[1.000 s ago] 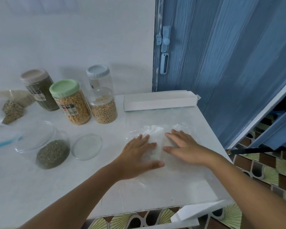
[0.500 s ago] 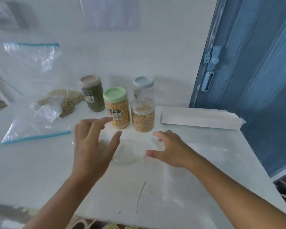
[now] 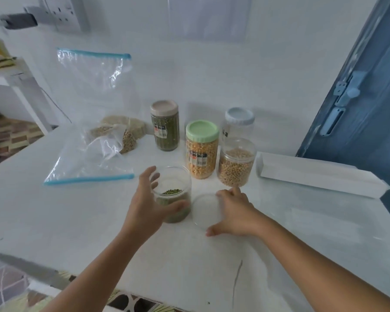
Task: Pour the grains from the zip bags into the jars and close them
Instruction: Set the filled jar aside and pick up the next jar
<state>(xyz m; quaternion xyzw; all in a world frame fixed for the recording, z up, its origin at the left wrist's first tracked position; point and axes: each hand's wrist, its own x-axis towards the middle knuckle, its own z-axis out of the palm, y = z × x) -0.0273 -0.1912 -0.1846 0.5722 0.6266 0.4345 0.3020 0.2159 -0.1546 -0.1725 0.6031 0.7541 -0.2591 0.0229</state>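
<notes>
A clear open jar (image 3: 175,194) holding some green beans stands mid-table. My left hand (image 3: 148,207) wraps round it, thumb on its front, fingers at its far left side. Just right of it a clear round lid (image 3: 203,210) lies flat on the white table (image 3: 77,221). My right hand (image 3: 235,211) spans the lid's right side, fingertips at the far rim, thumb at the near rim. An empty zip bag (image 3: 88,163) with a blue seal lies to the left. Behind it sits a bag with grains (image 3: 125,137).
Closed jars stand behind: beige-lidded with green beans (image 3: 164,129), green-lidded with yellow corn (image 3: 202,154), a short one of pale beans (image 3: 235,167) before a blue-lidded one (image 3: 239,120). Another zip bag (image 3: 95,82) leans on the wall. A long white box (image 3: 320,174) lies right.
Both hands left the flattened bag at the table's right. The left hand reached the open jar; the right came down onto the clear lid. My view swung left.
</notes>
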